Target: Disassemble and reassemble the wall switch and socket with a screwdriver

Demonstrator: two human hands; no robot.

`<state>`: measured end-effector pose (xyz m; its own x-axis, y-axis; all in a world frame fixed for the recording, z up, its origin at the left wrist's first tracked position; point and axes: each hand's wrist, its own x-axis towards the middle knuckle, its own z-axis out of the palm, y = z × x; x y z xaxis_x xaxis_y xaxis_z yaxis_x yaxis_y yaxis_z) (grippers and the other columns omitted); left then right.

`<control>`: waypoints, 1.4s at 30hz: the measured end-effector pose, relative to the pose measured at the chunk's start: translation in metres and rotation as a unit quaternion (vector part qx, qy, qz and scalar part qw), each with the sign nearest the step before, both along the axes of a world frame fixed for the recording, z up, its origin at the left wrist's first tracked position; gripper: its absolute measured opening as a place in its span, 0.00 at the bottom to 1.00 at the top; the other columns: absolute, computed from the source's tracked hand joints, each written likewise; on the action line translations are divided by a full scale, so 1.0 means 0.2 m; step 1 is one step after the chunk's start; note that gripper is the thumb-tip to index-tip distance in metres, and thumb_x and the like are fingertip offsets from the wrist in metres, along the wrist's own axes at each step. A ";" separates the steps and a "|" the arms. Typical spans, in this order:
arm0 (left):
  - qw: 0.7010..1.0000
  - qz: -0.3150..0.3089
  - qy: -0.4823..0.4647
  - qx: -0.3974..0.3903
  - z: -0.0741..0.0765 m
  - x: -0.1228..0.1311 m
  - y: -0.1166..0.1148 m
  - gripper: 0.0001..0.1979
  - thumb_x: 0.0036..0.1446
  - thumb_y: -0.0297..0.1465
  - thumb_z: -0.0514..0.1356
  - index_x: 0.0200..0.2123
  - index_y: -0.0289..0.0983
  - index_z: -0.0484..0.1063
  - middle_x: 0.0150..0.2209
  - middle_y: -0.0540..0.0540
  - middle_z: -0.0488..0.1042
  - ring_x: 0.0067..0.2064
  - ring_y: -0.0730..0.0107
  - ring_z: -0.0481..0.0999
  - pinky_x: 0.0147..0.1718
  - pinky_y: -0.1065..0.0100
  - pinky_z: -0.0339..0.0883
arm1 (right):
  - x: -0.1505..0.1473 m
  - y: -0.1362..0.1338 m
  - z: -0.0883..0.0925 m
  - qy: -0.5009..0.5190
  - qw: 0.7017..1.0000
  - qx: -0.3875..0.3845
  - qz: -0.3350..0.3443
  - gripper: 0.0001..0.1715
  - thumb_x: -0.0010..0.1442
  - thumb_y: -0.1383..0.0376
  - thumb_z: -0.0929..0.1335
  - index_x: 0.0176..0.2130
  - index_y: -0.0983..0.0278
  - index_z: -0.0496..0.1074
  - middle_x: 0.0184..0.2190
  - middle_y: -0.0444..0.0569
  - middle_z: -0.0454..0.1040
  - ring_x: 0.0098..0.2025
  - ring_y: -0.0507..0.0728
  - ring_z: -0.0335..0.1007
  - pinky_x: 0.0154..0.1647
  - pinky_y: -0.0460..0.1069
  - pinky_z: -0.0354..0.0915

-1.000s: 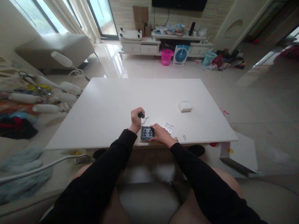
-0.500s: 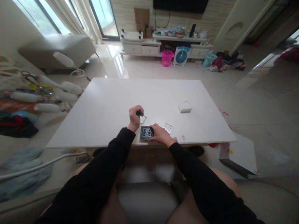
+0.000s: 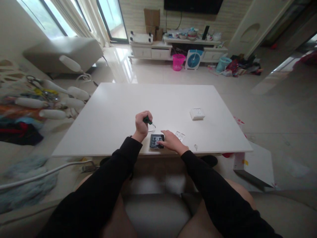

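Note:
My left hand [image 3: 141, 124] is closed round the green handle of a screwdriver [image 3: 147, 120]. Its thin metal shaft points down to the right, with the tip off the table and apart from the socket. Below and right of it, a square black-framed wall socket back [image 3: 154, 140] lies near the table's front edge. My right hand [image 3: 170, 140] reaches over that socket's right side, fingers stretched past the far edge and thumb over its face. How firmly the thumb presses cannot be seen. Partly behind this hand are white faceplate pieces [image 3: 180, 135].
On the white table [image 3: 128, 99], a white socket box [image 3: 197, 113] stands at the right. A small key-like metal piece [image 3: 195, 147] lies near the front edge. A thin white strip [image 3: 151, 131] is beside my left hand. A white lamp stand [image 3: 71, 92] is at the left.
My right hand has loosened from the socket's right edge; its thumb has moved up onto the face and its fingers have stretched out. My left hand keeps the screwdriver, moved slightly left.

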<state>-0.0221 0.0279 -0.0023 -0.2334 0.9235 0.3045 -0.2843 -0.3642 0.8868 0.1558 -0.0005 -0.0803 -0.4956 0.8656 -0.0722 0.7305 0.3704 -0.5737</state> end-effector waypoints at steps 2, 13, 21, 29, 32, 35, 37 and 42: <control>1.000 -0.003 -0.009 -0.008 0.04 0.00 -0.02 0.20 0.55 0.38 0.57 0.13 0.39 0.64 0.17 0.47 0.60 0.23 0.71 0.62 0.23 0.66 0.53 | -0.01 0.02 -0.01 0.014 1.000 0.017 -0.015 0.32 0.67 0.58 0.73 0.64 0.71 0.69 0.59 0.65 0.75 0.62 0.64 0.72 0.66 0.58 0.63; 0.993 -0.038 -0.103 -0.043 0.20 -0.07 -0.07 0.29 0.67 0.44 0.51 0.14 0.39 0.57 0.19 0.48 0.55 0.22 0.72 0.60 0.24 0.63 0.59 | -0.09 0.05 -0.04 0.166 0.976 0.004 -0.139 0.22 0.65 0.65 0.70 0.58 0.64 0.75 0.59 0.58 0.78 0.61 0.62 0.75 0.64 0.60 0.69; 0.986 -0.059 -0.144 -0.064 0.20 -0.14 -0.05 0.27 0.65 0.45 0.52 0.16 0.40 0.55 0.19 0.49 0.54 0.21 0.72 0.60 0.24 0.63 0.57 | -0.13 0.05 -0.01 0.271 0.944 -0.046 -0.182 0.16 0.61 0.62 0.72 0.48 0.63 0.79 0.51 0.55 0.83 0.54 0.61 0.79 0.52 0.56 0.75; 0.986 -0.057 -0.142 -0.073 0.20 -0.17 -0.05 0.27 0.64 0.47 0.52 0.16 0.40 0.54 0.19 0.49 0.53 0.21 0.72 0.60 0.24 0.63 0.59 | -0.12 0.04 0.00 0.309 0.932 -0.022 -0.188 0.11 0.60 0.58 0.71 0.41 0.62 0.79 0.42 0.51 0.84 0.47 0.59 0.80 0.45 0.53 0.74; 0.984 -0.060 -0.146 -0.079 0.20 -0.17 -0.05 0.27 0.63 0.47 0.54 0.16 0.40 0.54 0.19 0.50 0.53 0.21 0.73 0.60 0.24 0.64 0.60 | -0.12 0.04 0.01 0.303 0.932 -0.010 -0.198 0.12 0.60 0.56 0.70 0.38 0.61 0.79 0.39 0.50 0.84 0.44 0.59 0.80 0.43 0.52 0.73; 0.980 -0.068 -0.172 -0.079 0.20 -0.17 -0.04 0.26 0.61 0.46 0.55 0.16 0.40 0.54 0.19 0.50 0.53 0.21 0.73 0.59 0.24 0.64 0.58 | -0.12 0.05 0.02 0.297 0.934 -0.004 -0.200 0.13 0.61 0.54 0.69 0.36 0.61 0.78 0.37 0.49 0.84 0.42 0.59 0.79 0.42 0.52 0.72; 0.978 -0.069 -0.178 -0.081 0.20 -0.17 -0.04 0.26 0.61 0.46 0.54 0.16 0.40 0.53 0.19 0.49 0.53 0.21 0.73 0.59 0.24 0.64 0.58 | -0.11 0.05 0.02 0.297 0.934 0.001 -0.197 0.14 0.61 0.54 0.69 0.35 0.61 0.77 0.36 0.49 0.83 0.41 0.59 0.79 0.40 0.51 0.72; 0.981 -0.051 -0.160 -0.092 0.19 -0.17 -0.04 0.27 0.62 0.47 0.53 0.16 0.40 0.52 0.19 0.49 0.52 0.21 0.73 0.58 0.24 0.64 0.58 | -0.12 0.04 0.04 0.282 0.940 0.013 -0.190 0.11 0.60 0.56 0.69 0.34 0.60 0.76 0.34 0.48 0.82 0.40 0.59 0.78 0.40 0.51 0.72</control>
